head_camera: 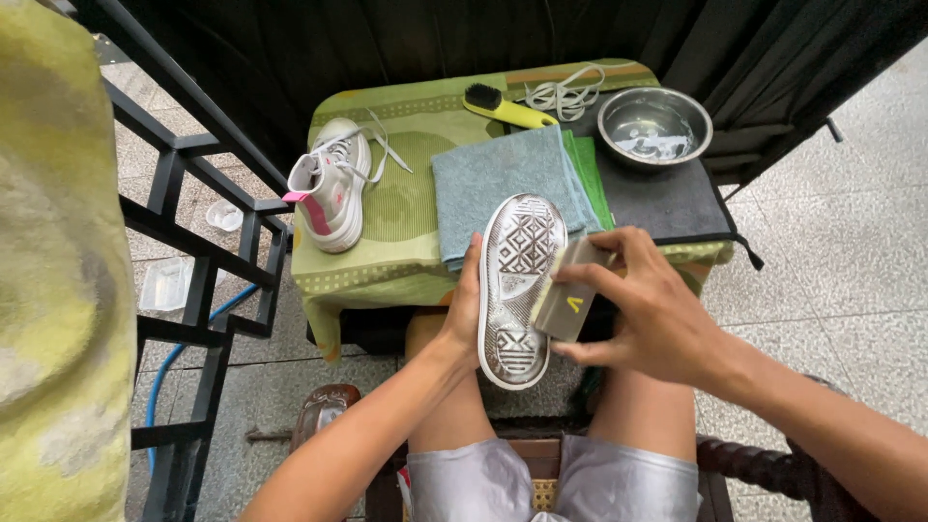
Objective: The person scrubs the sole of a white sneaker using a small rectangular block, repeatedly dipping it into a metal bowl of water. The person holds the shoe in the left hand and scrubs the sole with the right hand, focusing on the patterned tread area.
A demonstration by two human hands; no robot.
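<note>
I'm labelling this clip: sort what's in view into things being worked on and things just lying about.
In hand:
left hand gripping the upturned shoe
right hand pressing a grey block to its sole

Lying about:
second shoe
yellow brush
loose laces
metal bowl
blue cloth
green cloth

The left hand (pixel 462 311) held a shoe (pixel 520 286) sole-up over the lap. The right hand (pixel 650 309) pressed a grey block (pixel 568 292), perhaps an eraser, against the sole's right edge. Farther off, a small table (pixel 406 208) carried a second shoe (pixel 332 184) at left, a blue cloth (pixel 498 179), a yellow brush (pixel 505 107), loose laces (pixel 565 94) and a metal bowl (pixel 654 126) at right.
</note>
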